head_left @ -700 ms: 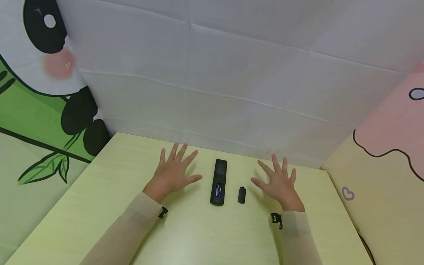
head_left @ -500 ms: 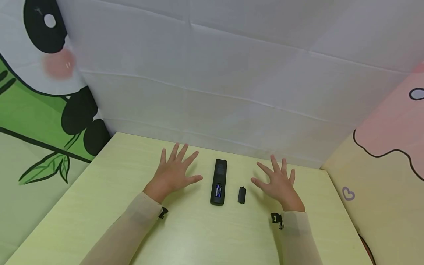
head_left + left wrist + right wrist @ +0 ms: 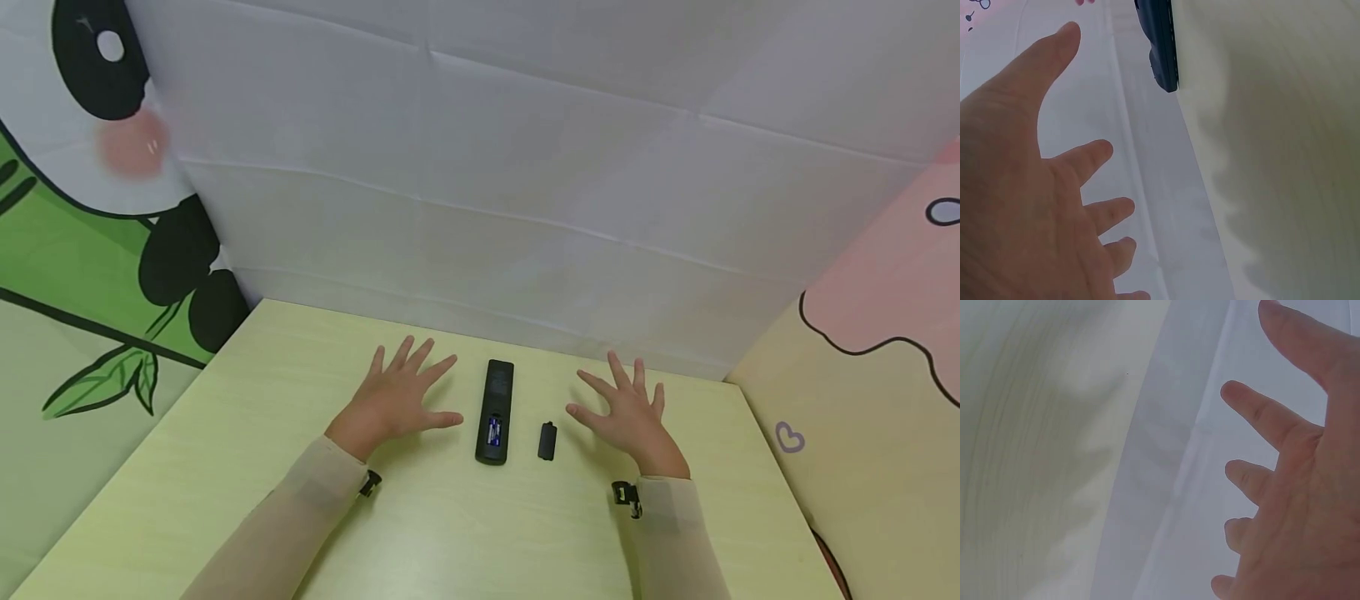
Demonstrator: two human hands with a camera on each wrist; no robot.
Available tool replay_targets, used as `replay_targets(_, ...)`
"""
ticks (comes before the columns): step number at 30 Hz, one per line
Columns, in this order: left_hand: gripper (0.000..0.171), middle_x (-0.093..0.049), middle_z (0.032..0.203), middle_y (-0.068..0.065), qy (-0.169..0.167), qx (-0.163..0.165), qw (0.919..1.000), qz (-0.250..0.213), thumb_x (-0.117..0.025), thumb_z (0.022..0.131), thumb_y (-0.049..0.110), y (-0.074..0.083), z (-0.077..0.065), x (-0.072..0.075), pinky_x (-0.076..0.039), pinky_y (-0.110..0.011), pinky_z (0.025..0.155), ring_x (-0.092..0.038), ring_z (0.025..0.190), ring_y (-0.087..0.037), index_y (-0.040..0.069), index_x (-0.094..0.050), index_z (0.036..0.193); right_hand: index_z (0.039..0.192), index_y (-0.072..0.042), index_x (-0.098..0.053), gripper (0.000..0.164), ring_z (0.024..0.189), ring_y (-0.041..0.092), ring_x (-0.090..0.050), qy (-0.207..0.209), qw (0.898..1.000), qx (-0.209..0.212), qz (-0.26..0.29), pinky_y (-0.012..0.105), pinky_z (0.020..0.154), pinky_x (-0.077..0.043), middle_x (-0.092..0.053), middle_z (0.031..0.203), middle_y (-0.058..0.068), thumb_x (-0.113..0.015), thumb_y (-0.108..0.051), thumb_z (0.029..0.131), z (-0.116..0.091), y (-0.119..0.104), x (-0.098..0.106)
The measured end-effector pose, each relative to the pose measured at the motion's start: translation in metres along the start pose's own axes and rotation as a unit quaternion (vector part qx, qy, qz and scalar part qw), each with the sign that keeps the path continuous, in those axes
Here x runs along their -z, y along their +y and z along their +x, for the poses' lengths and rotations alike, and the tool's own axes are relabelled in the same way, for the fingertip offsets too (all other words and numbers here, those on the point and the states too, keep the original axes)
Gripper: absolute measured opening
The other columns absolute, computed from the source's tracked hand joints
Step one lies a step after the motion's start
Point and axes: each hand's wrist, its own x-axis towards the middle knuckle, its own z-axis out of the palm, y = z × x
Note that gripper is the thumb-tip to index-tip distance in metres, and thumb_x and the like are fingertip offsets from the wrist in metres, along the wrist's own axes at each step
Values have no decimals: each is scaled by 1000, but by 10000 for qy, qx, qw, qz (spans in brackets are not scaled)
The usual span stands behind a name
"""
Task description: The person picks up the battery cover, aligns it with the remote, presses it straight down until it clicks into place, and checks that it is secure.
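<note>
Holding nothing in left hand (image 3: pixel 393 404): opened wide, fingers straight and spread, thumb extended toward black remote control (image 3: pixel 497 400), raised off desk (image 3: pixel 435 533). Holding nothing in right hand (image 3: pixel 632 419): likewise opened wide, thumb pointed toward battery cover (image 3: pixel 547 442), no contact.

Just changed: shifted slightly inward on both sides, with left fingertips also drawn a little nearer the body; no displacement of remote control or battery cover. Meaning, by judgement: approach only, handling not yet begun, both pieces free to be taken.

Next outward, between hands: one remote control, lying back up, battery bay uncovered, blue batteries (image 3: pixel 494 432) seated inside. On its right, near but apart: one battery cover, black, lying loose.

Outermost: pale sleeves (image 3: pixel 311 492), black wrist clips (image 3: pixel 370 482), white cloth backdrop (image 3: pixel 487 158) beyond far desk edge.
</note>
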Motion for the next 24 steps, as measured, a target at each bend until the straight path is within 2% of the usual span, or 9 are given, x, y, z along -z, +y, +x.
replay_targets(8,102,-22,199,-19,-86,-133,9999,-50,-73,103,79,-1,1,-4,-3,-87,145,-9,187,-53,30,-40,186,176,-28,-58,78,183,63,15,-28,10000,18,13,96,135,14,-4,201,20,-74,-66,111,2,2,-2)
replay_targets(18,104,-20,200,-17,-210,-163,9996,15,-73,102,81,1,3,-10,0,-85,147,-5,188,-51,32,-38,187,169,-25,-67,65,182,65,15,-48,9999,134,0,96,135,13,-10,200,22,-78,-54,112,1,0,-2)
replay_targets(24,102,-21,200,-17,-278,-203,9994,-23,-74,103,79,6,3,-13,-1,-85,147,-6,188,-50,31,-39,187,165,-26,-72,61,182,65,14,-83,9998,159,1,96,135,13,-12,200,22,-78,-55,112,1,1,-4)
